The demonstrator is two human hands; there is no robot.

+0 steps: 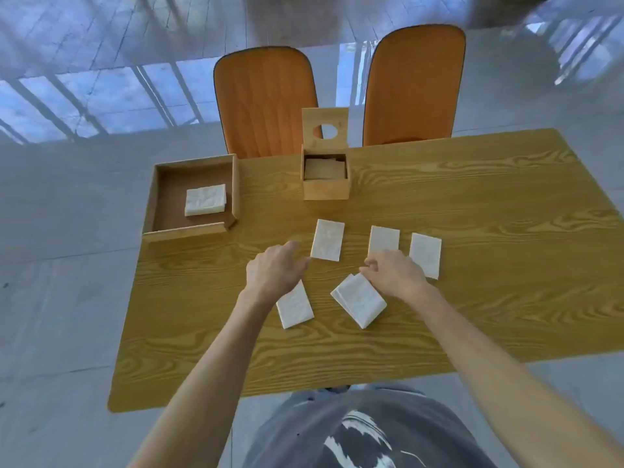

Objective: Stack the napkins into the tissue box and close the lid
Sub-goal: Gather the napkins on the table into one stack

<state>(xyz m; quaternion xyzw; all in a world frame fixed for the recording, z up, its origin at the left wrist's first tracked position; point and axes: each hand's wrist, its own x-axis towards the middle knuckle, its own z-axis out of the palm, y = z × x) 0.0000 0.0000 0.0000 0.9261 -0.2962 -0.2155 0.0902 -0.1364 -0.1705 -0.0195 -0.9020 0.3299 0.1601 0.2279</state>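
My left hand (273,268) hovers loosely curled, empty; my right hand (393,273) pinches the folded white paper napkin (358,304); the lidded square wooden tissue box (325,177) stands open at twelve o'clock.

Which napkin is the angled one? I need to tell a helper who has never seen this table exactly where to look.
Start at the wooden table and find the five white napkins lying loose on it in front of the open tissue box. The one meant is the napkin nearest the front edge, just under the right hand. Unlike its neighbours, it sits turned like a diamond and looks thicker.
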